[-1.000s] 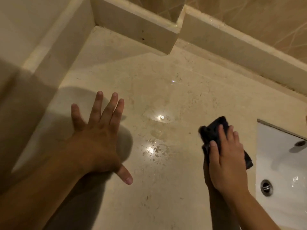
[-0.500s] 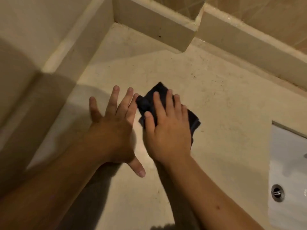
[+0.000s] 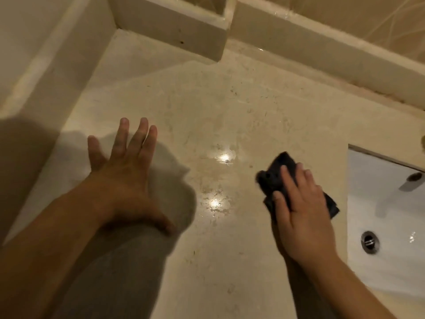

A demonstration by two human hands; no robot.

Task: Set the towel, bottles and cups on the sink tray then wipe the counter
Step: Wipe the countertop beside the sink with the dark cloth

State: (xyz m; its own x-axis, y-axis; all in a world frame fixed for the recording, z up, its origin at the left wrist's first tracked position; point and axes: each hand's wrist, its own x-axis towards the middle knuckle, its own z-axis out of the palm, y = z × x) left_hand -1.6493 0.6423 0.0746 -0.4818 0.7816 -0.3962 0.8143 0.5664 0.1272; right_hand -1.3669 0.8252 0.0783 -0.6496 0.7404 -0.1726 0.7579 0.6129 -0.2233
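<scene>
Cloth (image 3: 279, 171), dark, crumpled, on counter (image 3: 230, 107)

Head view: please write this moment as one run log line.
step: wiping counter | right hand: presses dark cloth | left hand: flat, open

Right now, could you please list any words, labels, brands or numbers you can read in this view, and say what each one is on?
None: no readable text shows anywhere.
The dark cloth under the right hand bears no visible label.
The counter, the white sink and its overflow fitting show no legible marking.
The left hand lies flat and bare.
</scene>
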